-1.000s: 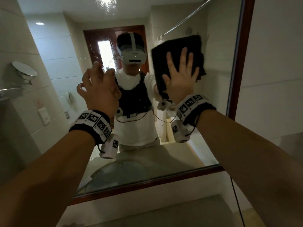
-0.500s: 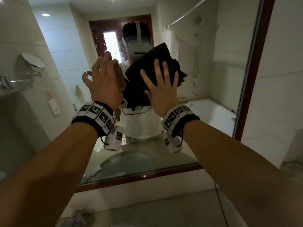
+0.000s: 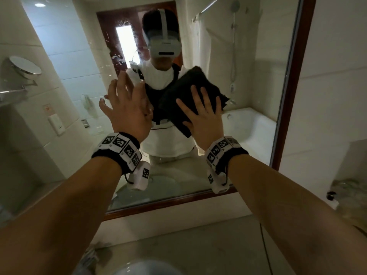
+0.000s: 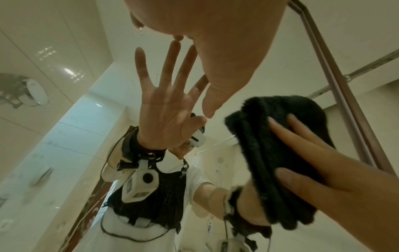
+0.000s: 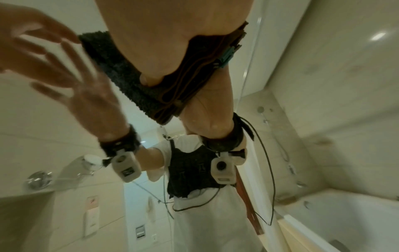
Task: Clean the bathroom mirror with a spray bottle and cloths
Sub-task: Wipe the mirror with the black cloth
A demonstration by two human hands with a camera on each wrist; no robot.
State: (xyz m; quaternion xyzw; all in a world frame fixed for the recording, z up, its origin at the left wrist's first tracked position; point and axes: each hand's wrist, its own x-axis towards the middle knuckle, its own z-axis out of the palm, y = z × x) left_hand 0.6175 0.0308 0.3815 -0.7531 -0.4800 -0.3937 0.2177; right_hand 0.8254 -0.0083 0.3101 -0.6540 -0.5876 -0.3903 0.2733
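Observation:
The bathroom mirror [image 3: 258, 66] has a dark wooden frame and fills the wall ahead. My right hand [image 3: 202, 116] lies flat with spread, straight fingers on a folded black cloth [image 3: 190, 84] and presses it against the glass near the middle. In the left wrist view the cloth [image 4: 270, 153] is thick and several layers deep under the right fingers [image 4: 313, 153]. My left hand [image 3: 127, 108] is beside it on the left, fingers straight, tips at the glass, holding nothing. Water drops [image 3: 117, 56] spot the glass above the left hand. No spray bottle shows.
A stone counter [image 3: 198, 245] runs below the mirror, with a white basin rim [image 3: 143, 266] at the bottom edge. A round shaving mirror [image 3: 25, 65] and a shelf [image 3: 12, 94] stick out from the left wall. Blurred glassware [image 3: 343, 187] stands on the right.
My right hand has slid the cloth from the mirror's upper right down and left to the middle. The left hand's fingers have straightened towards the glass.

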